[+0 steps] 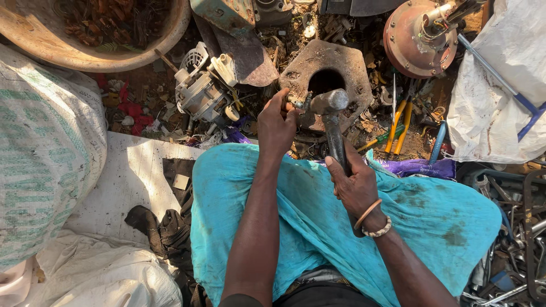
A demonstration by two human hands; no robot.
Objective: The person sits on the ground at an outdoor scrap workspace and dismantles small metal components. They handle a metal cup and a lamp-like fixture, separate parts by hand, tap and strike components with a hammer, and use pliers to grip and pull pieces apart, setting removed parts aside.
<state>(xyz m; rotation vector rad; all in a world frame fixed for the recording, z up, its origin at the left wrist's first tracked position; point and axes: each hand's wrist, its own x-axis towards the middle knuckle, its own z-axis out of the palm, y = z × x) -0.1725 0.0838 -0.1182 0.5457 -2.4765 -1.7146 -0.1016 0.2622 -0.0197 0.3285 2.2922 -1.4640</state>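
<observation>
Small metal part (297, 104) pinched in my left hand (277, 126), resting on the holed steel block (327, 71). Hard, probably light and slippery; best gripped low, clear of the blow. Right hand (354, 185) closed round the hammer (331, 108), its head touching the part. Ground cluttered: motor (203, 94), yellow pliers (398, 128), sacks (45, 153). Tight room.
</observation>
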